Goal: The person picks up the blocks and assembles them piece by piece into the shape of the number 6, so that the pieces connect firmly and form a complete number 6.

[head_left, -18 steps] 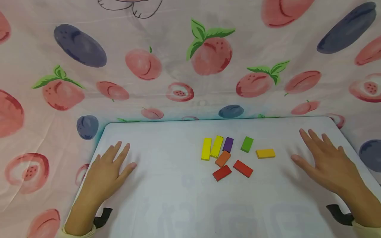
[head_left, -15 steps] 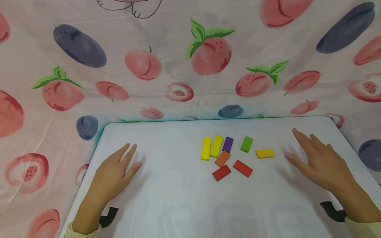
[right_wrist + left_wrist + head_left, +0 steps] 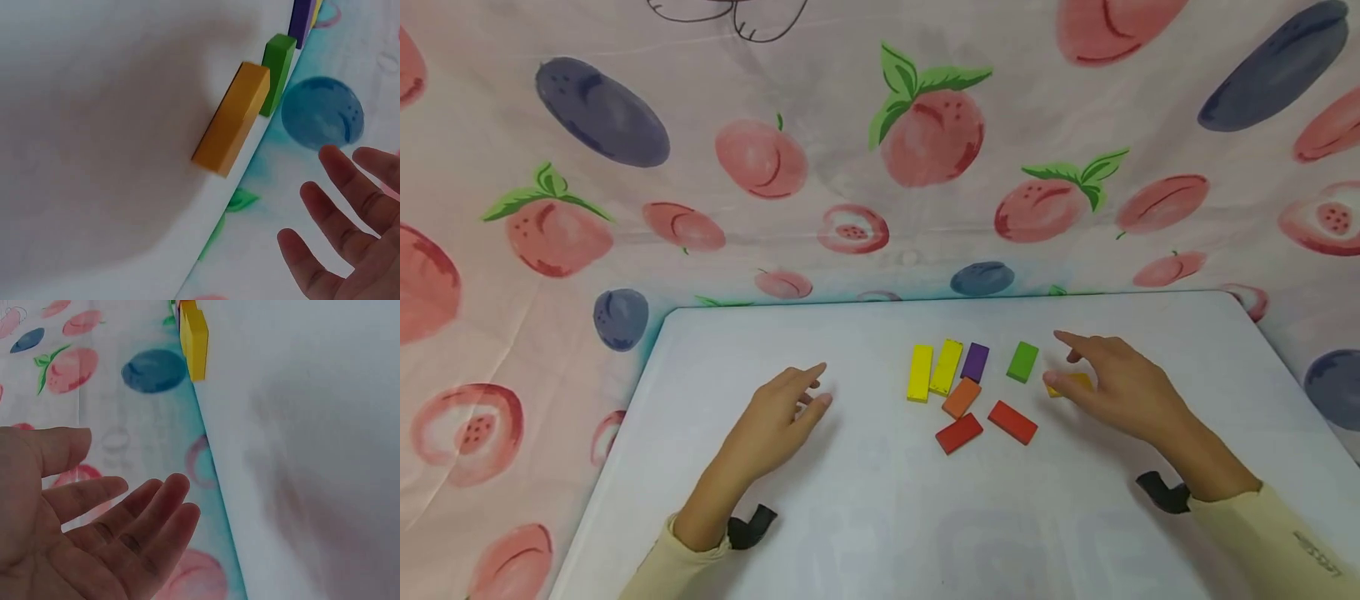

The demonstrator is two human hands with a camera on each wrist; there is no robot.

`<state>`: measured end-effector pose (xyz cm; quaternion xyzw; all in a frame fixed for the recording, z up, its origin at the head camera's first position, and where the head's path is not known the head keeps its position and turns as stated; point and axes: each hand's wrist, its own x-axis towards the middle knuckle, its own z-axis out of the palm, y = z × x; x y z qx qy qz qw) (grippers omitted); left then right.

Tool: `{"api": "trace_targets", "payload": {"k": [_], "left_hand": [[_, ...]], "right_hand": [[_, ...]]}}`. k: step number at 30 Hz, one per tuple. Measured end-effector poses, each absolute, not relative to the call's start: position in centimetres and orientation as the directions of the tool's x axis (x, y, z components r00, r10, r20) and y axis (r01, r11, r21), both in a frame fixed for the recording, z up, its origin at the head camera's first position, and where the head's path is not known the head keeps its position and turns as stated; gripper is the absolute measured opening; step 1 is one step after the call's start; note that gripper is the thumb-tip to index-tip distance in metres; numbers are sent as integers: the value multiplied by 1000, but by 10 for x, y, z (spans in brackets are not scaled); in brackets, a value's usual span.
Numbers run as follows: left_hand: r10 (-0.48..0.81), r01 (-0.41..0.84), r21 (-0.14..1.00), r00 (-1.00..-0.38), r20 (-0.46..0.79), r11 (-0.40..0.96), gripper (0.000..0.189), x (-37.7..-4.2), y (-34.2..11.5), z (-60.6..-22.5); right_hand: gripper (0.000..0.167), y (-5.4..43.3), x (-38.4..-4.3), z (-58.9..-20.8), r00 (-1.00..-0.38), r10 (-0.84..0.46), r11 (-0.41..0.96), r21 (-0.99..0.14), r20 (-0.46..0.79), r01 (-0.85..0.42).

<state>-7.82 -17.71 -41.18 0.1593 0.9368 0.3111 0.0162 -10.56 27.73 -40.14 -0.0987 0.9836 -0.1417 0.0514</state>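
Observation:
Several coloured wooden blocks lie on the white table. Two bright yellow blocks (image 3: 920, 373) are side by side at the left of the group, next to a purple block (image 3: 974, 362). An orange block (image 3: 962, 397) and two red blocks (image 3: 1012, 422) lie nearer the front, with a green block (image 3: 1022, 362) to the right. My right hand (image 3: 1123, 387) hovers over an orange-yellow block (image 3: 232, 119), partly covering it in the head view; its fingers are spread and hold nothing. To the left of the blocks, my left hand (image 3: 778, 421) is held above the table, fingers loosely bent and holding nothing.
The white tabletop (image 3: 865, 517) has a rounded back edge against a hanging cloth (image 3: 842, 158) printed with peaches and blue fruit. A black strap piece (image 3: 751, 527) shows at the left wrist and another (image 3: 1163, 492) at the right.
Both hands have moved inward, the left one to the right and the right one to the left, over the orange-yellow block. The blocks have stayed in place.

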Motion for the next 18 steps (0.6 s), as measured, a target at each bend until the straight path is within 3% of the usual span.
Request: {"api": "trace_targets", "payload": {"k": [8, 18], "left_hand": [[297, 216, 673, -955, -6, 707, 47, -101, -131, -428], [260, 72, 749, -956, -136, 658, 52, -126, -90, -449]], "right_hand": [[65, 244, -128, -416, -965, -262, 921, -308, -32, -240], [60, 213, -155, -425, -952, -295, 896, -370, -86, -244]]}}
